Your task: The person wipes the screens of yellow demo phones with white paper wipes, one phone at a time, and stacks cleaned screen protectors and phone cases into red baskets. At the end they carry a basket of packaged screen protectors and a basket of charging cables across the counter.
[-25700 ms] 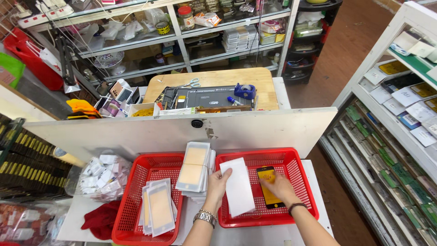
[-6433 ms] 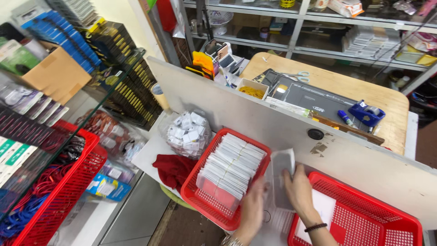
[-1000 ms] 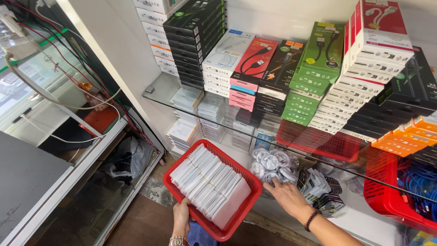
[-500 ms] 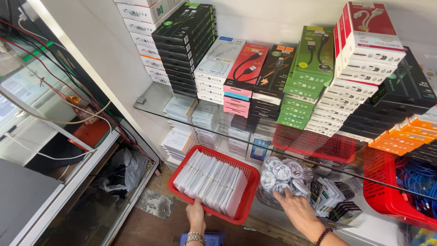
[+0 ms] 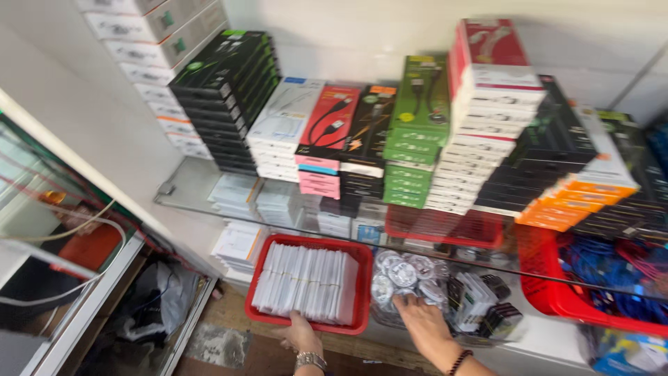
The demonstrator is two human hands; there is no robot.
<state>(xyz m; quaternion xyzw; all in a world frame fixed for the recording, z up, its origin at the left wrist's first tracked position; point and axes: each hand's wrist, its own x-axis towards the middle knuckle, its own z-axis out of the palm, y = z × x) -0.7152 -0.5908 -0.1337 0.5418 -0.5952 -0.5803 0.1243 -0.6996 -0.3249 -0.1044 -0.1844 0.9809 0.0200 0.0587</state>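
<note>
Red basket now set on the lower shelf

Left hand grips the red basket front rim; right hand fingers now spread on the bagged cable coils.

A red mesh basket is filled with white flat packets. Beside it, silver-grey round packs are seen in a clear bag. On the glass shelf, black boxes, white boxes, a pink and red box stack, green boxes, white boxes topped in red and orange-edged boxes are stacked. Blue cables are held in a second red basket. A silver watch and a dark bead bracelet are worn.
</note>
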